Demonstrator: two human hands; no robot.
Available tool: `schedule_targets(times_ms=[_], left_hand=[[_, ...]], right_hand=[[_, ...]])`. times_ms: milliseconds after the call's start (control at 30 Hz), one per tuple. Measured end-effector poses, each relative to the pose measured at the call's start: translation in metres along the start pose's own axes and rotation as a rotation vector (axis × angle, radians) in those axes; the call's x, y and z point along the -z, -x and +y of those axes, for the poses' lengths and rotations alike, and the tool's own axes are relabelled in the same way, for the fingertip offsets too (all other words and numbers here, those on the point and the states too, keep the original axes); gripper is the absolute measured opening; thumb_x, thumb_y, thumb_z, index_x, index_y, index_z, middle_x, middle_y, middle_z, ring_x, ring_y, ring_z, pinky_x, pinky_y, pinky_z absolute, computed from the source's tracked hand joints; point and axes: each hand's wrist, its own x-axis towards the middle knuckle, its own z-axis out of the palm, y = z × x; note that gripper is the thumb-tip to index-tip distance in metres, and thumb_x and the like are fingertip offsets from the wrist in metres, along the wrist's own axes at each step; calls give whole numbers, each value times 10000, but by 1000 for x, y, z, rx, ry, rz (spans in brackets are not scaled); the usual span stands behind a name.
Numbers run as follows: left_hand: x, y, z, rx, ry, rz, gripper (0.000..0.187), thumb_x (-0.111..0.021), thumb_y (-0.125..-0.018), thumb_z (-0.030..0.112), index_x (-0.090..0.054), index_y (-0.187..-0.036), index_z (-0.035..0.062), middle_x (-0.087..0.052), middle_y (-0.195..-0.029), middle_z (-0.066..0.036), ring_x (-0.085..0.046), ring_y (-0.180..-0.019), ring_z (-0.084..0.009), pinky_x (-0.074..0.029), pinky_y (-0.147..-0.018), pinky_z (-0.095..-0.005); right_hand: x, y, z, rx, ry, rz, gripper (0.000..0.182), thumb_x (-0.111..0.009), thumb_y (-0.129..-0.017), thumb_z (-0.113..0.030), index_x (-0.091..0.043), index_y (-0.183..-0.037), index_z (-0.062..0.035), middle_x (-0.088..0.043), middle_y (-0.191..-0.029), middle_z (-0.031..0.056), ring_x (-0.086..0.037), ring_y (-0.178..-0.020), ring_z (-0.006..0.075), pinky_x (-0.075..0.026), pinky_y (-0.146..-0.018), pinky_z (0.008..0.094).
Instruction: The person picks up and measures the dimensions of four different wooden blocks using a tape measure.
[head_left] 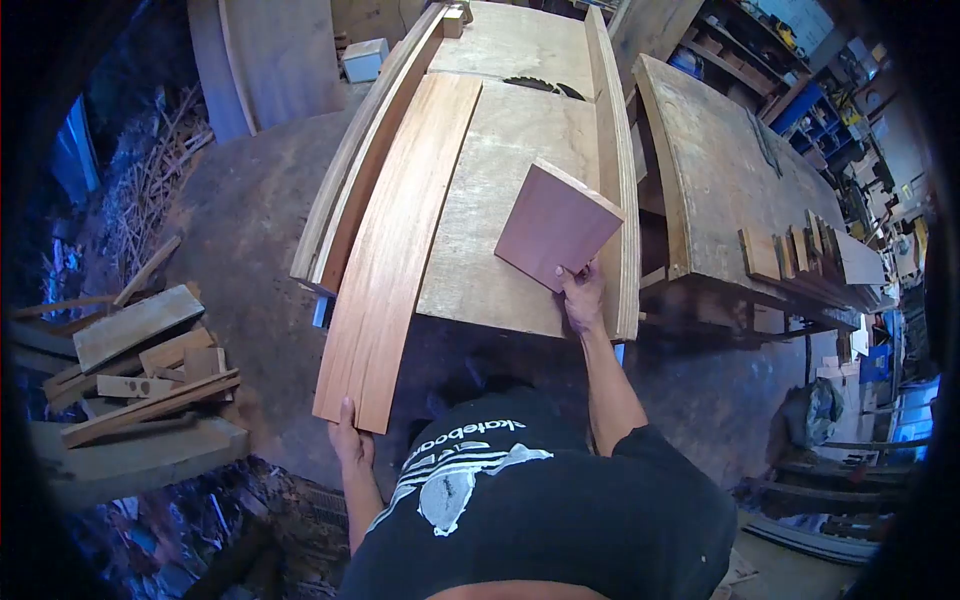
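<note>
A long wooden board [405, 240] lies lengthwise on the left part of the plywood saw table [510, 300], its near end jutting past the table's front edge. My left hand [350, 440] grips that near end, thumb on top and fingers hidden beneath. In my right hand [583, 295] is a short, nearly square wooden board [558, 225], held by its lower corner with the thumb on its face. It is tilted, over the right side of the table. A dark toothed circular saw blade [545, 86] pokes up through the table farther back.
Raised wooden rails [370, 150] run along the table's left side, with another rail [622, 200] on the right. A second table [720, 170] at right carries a row of short boards [800, 255]. Offcuts [150, 360] are piled on the left.
</note>
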Motion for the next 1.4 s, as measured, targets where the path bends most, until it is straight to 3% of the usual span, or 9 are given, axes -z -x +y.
schedule_targets(times_ms=[133,333,500,700,967,1033,1133,1333,1400], left_hand=[[-10,10,6,16,69,-31,521,-644,-972,128,-418,-1421,-10,-590,-1296,-168,-625,-1155,-288,-542,-971,-442],[-8,8,-13,136,289,-42,537,-557,-1027,295,-397,-1449,5,-569,-1349,-188,-600,-1209,-342,-531,-992,-499],[-34,13,-18,140,399,127,555,-488,-1047,382,-403,-1456,17,-543,-1395,-202,-574,-1243,-370,-490,-1042,-542],[-61,-28,-33,74,470,0,596,-513,-1033,419,-400,-1463,22,-520,-1423,-207,-550,-1273,-369,-476,-1059,-538],[-127,-70,-38,24,493,-26,608,-547,-1021,402,-393,-1463,15,-530,-1414,-195,-560,-1260,-369,-474,-1065,-520],[-139,-80,-39,10,515,-51,605,-548,-1020,401,-399,-1458,11,-536,-1408,-193,-563,-1256,-368,-478,-1061,-519],[-155,-87,-38,38,563,-57,605,-563,-1014,396,-411,-1448,2,-550,-1388,-195,-568,-1250,-360,-495,-1043,-512],[-192,-89,-26,20,473,136,676,-662,-965,367,-395,-1453,-17,-531,-1398,-211,-563,-1254,-345,-498,-1044,-506],[-206,-84,-20,-16,391,297,761,-688,-947,370,-319,-1479,-31,-459,-1460,-220,-544,-1272,-348,-487,-1061,-496]], right_hand=[[-1,0,3,59,48,0,384,-631,-876,86,-494,-1211,-43,-589,-1157,70,-573,-1113,178,-446,-1006,346],[0,1,12,25,31,17,389,-650,-906,14,-481,-1255,-9,-588,-1181,101,-562,-1133,196,-434,-1027,367],[-11,-1,24,-52,-51,-3,429,-666,-929,-58,-468,-1301,22,-583,-1252,128,-547,-1184,208,-416,-1053,369],[-12,-2,21,-84,-81,-34,433,-673,-943,-88,-462,-1303,29,-579,-1273,130,-542,-1208,211,-409,-1072,366],[2,-3,29,-105,-52,-51,460,-684,-957,-128,-428,-1311,16,-588,-1304,154,-578,-1199,207,-452,-1063,362],[2,-2,28,-180,-162,-27,449,-665,-946,-67,-423,-1312,31,-589,-1287,164,-561,-1211,222,-445,-1060,364],[3,-2,17,-220,-82,-36,427,-652,-951,-46,-424,-1305,29,-598,-1281,167,-569,-1216,231,-459,-1055,359],[1,0,21,-231,-233,12,422,-663,-944,-42,-431,-1290,27,-605,-1263,189,-584,-1194,235,-476,-1028,350],[5,-2,24,-238,-204,-3,422,-667,-946,-56,-433,-1287,28,-609,-1250,188,-593,-1170,229,-482,-1013,344]])
